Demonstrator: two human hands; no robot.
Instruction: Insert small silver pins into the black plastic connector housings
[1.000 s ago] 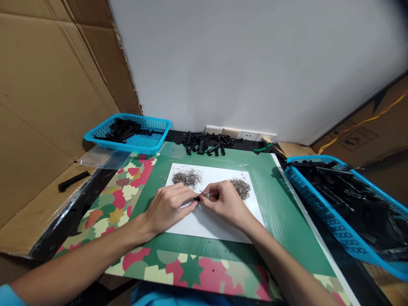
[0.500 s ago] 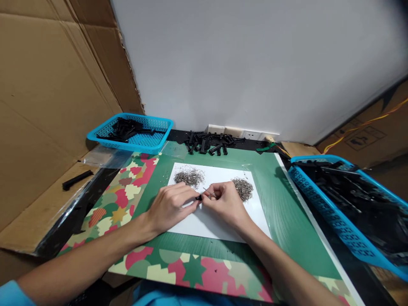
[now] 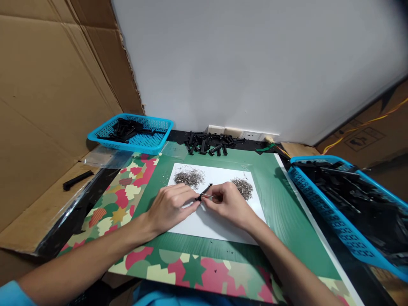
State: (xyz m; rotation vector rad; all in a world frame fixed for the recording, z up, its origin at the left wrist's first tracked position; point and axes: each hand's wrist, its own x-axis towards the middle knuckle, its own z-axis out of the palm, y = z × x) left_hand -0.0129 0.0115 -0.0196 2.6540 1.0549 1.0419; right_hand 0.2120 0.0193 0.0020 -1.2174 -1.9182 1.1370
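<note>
Pinched between the thumb and fingers of my left hand point(image 3: 174, 206) is a slim black plastic part point(image 3: 205, 191), tilted up and to the right over the white sheet point(image 3: 210, 231). My right hand point(image 3: 228, 205) is closed on a thin metal rod point(image 3: 208, 196), whose tip points left at the lower part of the black piece. The right fingers hide most of the rod. One pile of tiny metal pieces point(image 3: 188, 177) lies beyond my left hand, and another metal pile point(image 3: 245, 189) lies just past my right hand.
A blue basket point(image 3: 162, 147) of black parts stands at the back left, and a larger blue basket point(image 3: 338, 231) at the right. Loose black parts point(image 3: 204, 143) lie along the wall near sockets point(image 3: 250, 134). Cardboard point(image 3: 57, 76) rises on the left.
The black part now shows its length between my hands, slanting up to the right. My right hand has shifted slightly right, and the rod has swung flatter. My left hand stays put.
</note>
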